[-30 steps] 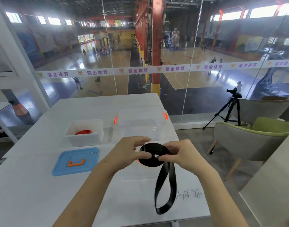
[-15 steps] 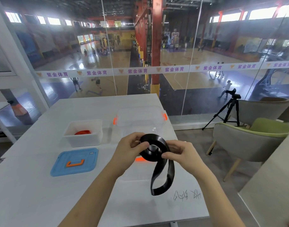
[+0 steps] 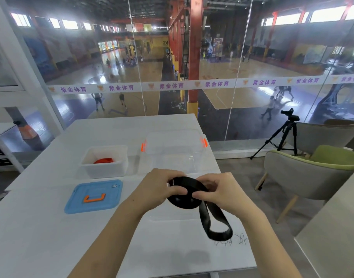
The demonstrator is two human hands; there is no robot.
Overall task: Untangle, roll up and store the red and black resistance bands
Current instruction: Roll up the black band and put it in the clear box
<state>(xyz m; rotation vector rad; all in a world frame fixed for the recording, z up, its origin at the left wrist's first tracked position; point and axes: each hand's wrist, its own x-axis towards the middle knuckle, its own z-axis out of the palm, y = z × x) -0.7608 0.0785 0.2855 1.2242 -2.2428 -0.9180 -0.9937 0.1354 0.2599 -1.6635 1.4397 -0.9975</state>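
I hold the black resistance band (image 3: 184, 194) above the white table (image 3: 41, 227), partly wound into a flat coil. My left hand (image 3: 158, 189) grips the coil's left side and my right hand (image 3: 222, 192) pinches its right side. A short loose loop of the band (image 3: 216, 223) hangs down below my right hand. The red resistance band (image 3: 103, 160) lies rolled inside a small white box (image 3: 104, 171) at the back left.
A clear plastic bin (image 3: 174, 149) with orange clips stands behind my hands. A blue lid (image 3: 94, 196) with an orange handle lies flat on the left. A glass wall runs behind the table. Chairs (image 3: 304, 177) and a tripod (image 3: 282, 135) stand to the right.
The hanging loop of black band has grown shorter as more of it wound onto the coil. Both hands have stayed close together on the coil.
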